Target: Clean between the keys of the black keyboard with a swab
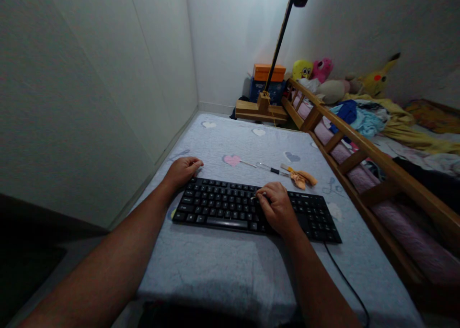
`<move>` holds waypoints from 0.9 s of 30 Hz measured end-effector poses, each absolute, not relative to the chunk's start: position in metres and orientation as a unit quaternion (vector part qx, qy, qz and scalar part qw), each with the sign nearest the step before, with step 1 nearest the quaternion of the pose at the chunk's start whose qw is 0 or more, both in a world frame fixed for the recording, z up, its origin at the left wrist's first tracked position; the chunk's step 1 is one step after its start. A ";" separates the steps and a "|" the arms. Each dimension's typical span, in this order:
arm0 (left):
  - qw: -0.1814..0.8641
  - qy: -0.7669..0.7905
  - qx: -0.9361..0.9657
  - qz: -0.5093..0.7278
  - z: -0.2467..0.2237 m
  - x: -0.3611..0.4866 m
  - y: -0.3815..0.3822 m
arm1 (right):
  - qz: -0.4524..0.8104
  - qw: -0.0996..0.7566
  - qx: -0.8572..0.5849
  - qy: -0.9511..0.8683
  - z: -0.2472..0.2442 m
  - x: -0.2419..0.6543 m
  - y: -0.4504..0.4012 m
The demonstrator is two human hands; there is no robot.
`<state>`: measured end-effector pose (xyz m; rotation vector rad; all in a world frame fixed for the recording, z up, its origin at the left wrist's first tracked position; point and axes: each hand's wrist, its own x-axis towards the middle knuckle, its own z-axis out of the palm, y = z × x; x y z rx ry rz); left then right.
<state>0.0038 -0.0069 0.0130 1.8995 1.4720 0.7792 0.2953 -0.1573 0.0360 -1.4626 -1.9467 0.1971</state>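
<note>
A black keyboard [226, 201] lies on the cloth-covered table, its cable running off at the front right. Over its right-middle keys, my right hand [276, 206] pinches a thin cotton swab [253, 197], its pale tip down at the keys. My left hand [181, 171] rests by the keyboard's back left corner with fingers curled together; anything inside them is hidden. Behind the keyboard lie a thin pale stick [247, 164], a wire keycap puller [275, 170] with a black grip, a small brush [286, 167] and a crumpled orange cloth [302, 178].
The table wears a pale blue cloth [223, 265] with heart prints. To the right runs a wooden bed rail [345, 131], with clothes and plush toys beyond it. At the back stand a wooden lamp base [251, 108] and an orange box [269, 72]. White cabinet doors [108, 79] line the left.
</note>
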 end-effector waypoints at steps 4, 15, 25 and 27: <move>0.301 0.556 0.716 0.296 0.011 0.003 -0.007 | 0.083 0.344 -0.556 -0.752 0.036 0.294 -0.157; 0.300 0.556 0.718 0.293 0.015 0.005 -0.008 | 0.081 0.346 -0.561 -0.747 0.036 0.294 -0.157; 0.296 0.556 0.719 0.293 0.011 0.003 -0.006 | 0.061 0.339 -0.575 -0.742 0.038 0.300 -0.159; 0.295 0.558 0.720 0.290 0.011 0.003 -0.006 | 0.062 0.338 -0.573 -0.744 0.038 0.300 -0.160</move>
